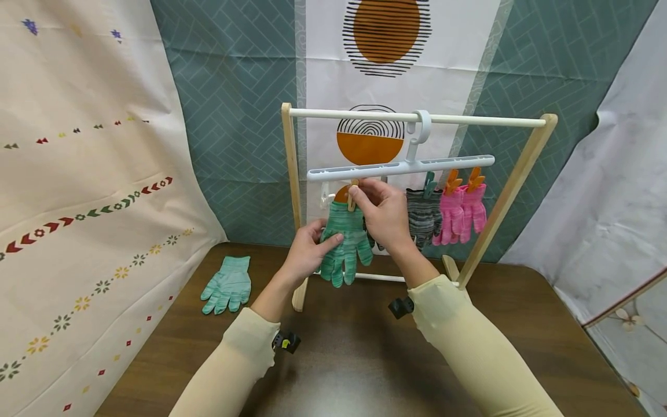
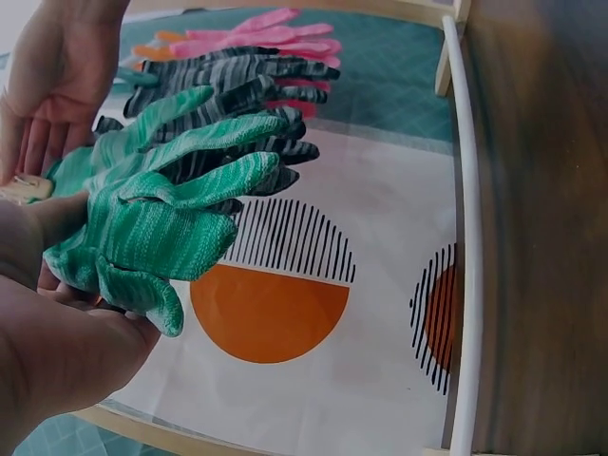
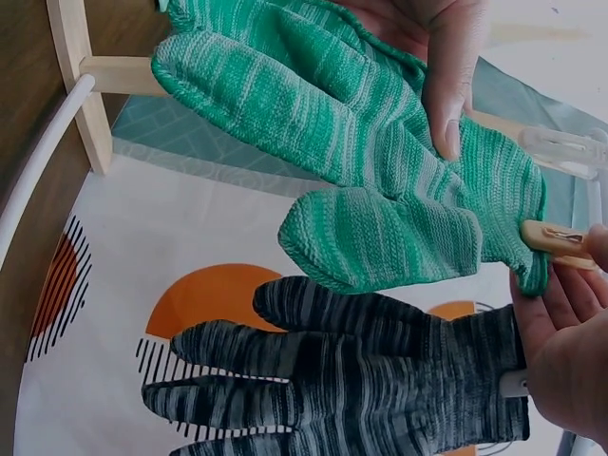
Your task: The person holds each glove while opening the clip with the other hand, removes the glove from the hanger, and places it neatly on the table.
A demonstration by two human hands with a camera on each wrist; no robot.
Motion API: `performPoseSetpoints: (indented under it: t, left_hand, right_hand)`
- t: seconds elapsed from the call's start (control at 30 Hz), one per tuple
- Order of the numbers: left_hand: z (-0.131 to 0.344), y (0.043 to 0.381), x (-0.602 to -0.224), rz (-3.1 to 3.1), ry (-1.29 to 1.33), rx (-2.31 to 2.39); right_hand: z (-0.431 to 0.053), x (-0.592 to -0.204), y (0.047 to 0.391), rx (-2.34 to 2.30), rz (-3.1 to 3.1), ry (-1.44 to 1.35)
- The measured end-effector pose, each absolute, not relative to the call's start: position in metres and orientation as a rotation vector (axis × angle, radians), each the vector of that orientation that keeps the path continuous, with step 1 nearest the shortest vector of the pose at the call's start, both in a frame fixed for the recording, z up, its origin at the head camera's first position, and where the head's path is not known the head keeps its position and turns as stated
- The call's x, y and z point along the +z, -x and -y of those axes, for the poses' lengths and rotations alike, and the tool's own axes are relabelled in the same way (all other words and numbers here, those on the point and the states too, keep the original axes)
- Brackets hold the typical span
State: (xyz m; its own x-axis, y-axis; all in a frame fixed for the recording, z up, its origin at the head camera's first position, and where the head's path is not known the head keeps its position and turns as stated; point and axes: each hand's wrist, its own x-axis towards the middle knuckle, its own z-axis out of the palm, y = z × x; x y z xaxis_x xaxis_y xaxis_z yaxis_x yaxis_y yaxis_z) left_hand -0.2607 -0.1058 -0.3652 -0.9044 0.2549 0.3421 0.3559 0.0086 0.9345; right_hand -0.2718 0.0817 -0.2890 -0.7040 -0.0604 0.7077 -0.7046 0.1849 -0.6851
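A green striped knit glove (image 1: 344,246) hangs fingers down beneath the left part of the light grey hanger (image 1: 359,172). My left hand (image 1: 306,250) grips its side, with the thumb across the front. At the cuff, my right hand (image 1: 387,213) pinches a beige clothespin (image 3: 551,235), which sits on the cuff edge in the right wrist view. Behind my right hand, a grey-black glove (image 3: 380,370) hangs from a grey clip. Another green glove (image 1: 229,284) lies flat on the table at the left.
Another grey-black glove (image 1: 423,215) and pink gloves (image 1: 473,209) hang farther right from green and orange clothespins. A clear clip (image 1: 325,196) dangles at the hanger's left end. The hanger hooks over the white rail (image 1: 349,115) of a wooden rack (image 1: 513,188) on the brown table (image 1: 333,359).
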Motion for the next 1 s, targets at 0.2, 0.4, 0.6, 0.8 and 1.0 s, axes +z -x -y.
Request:
performPoseSetpoints:
  t: [0.2, 0.4, 0.6, 0.8, 1.0]
  left_hand:
    - [0.108, 0.26, -0.367, 2.207, 0.644, -2.026]
    - [0.112, 0.258, -0.37, 2.244, 0.627, -2.007]
    - [0.114, 0.256, -0.375, 2.239, 0.643, -2.025]
    - [0.119, 0.253, -0.378, 2.242, 0.645, -2.034]
    - [0.13, 0.25, -0.382, 2.243, 0.634, -1.999]
  right_hand:
    - [-0.082, -0.29, 0.272, 1.558, 1.918, -0.712]
    - [-0.081, -0.289, 0.271, 1.564, 1.928, -0.706]
    - [-0.08, -0.289, 0.271, 1.572, 1.921, -0.715]
    - [-0.08, -0.291, 0.272, 1.574, 1.91, -0.725]
    - [-0.08, -0.292, 0.273, 1.585, 1.924, -0.721]
